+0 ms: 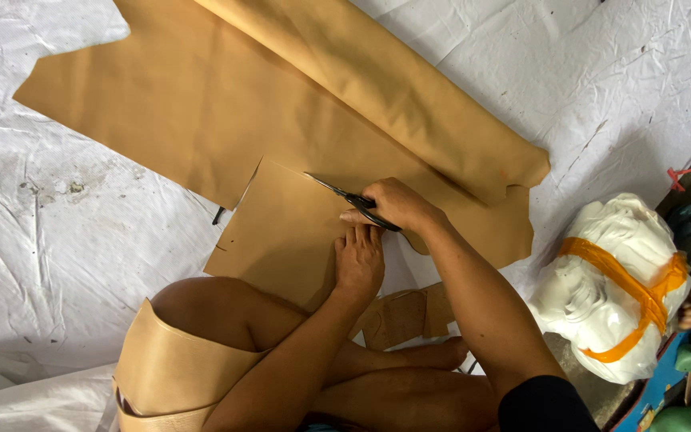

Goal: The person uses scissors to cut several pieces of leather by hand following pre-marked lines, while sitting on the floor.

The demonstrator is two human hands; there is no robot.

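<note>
Two hands are busy in the middle of the frame, and everything else is just lying around them. Far left and across the top is a crinkled white plastic floor sheet (57,240), grubby in spots. On it, from upper left toward the centre, lies a big flat sheet of tan leather-like material (177,112), and its thick rolled-up end (409,104) runs diagonally to the right. At the bottom left a folded strip of lighter tan material (169,372) is draped over the person's bent knee.

Centre frame: a stiff tan rectangular pattern piece (281,232) lies on the sheet. The left hand (359,262) is flat and open, fingers spread, pressing the piece down. Right above it, touching fingertips, the right hand (397,204) is clamped around the black-handled scissors (345,196), blades pointing left along the piece's top edge.

My read: mid-cut, tracing the pattern's top edge. Going further probably calls for steady pressure from the flat hand so nothing slips.

Lower centre there are small tan offcuts (405,314). At right sits a white bundle wrapped in orange tape (613,288).
</note>
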